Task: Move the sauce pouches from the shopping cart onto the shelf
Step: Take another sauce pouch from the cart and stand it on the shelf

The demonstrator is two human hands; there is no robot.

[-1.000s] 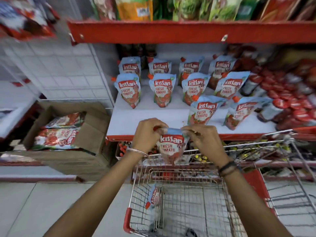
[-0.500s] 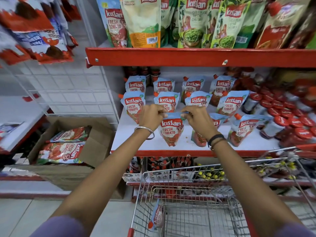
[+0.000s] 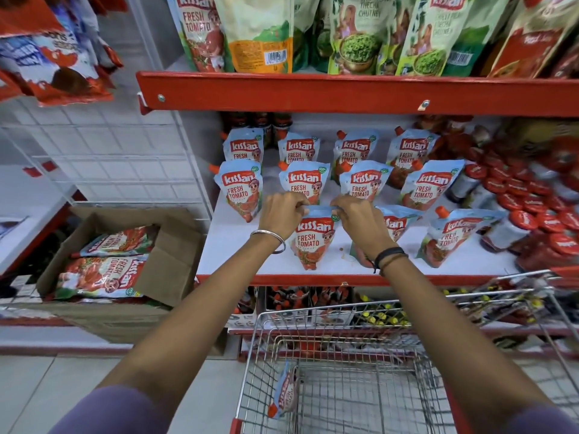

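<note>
A blue and red tomato sauce pouch [image 3: 313,242] stands upright near the front of the white shelf [image 3: 238,261]. My left hand [image 3: 282,216] pinches its top left corner and my right hand [image 3: 360,220] pinches its top right corner. Several matching pouches [image 3: 241,189] stand in rows behind and to the right of it. Below, the wire shopping cart [image 3: 344,386] holds one more pouch [image 3: 283,391] leaning against its left wall.
A red shelf edge [image 3: 344,92] above carries larger pouches. Red-capped bottles [image 3: 526,211] crowd the shelf's right side. An open cardboard box [image 3: 175,255] with big pouches sits on the floor at the left. A white wire grid [image 3: 109,151] stands beside the shelf.
Both hands lifted the pouch from over the cart up and forward onto the shelf, where it now stands in the front row. The view tilted upward.
</note>
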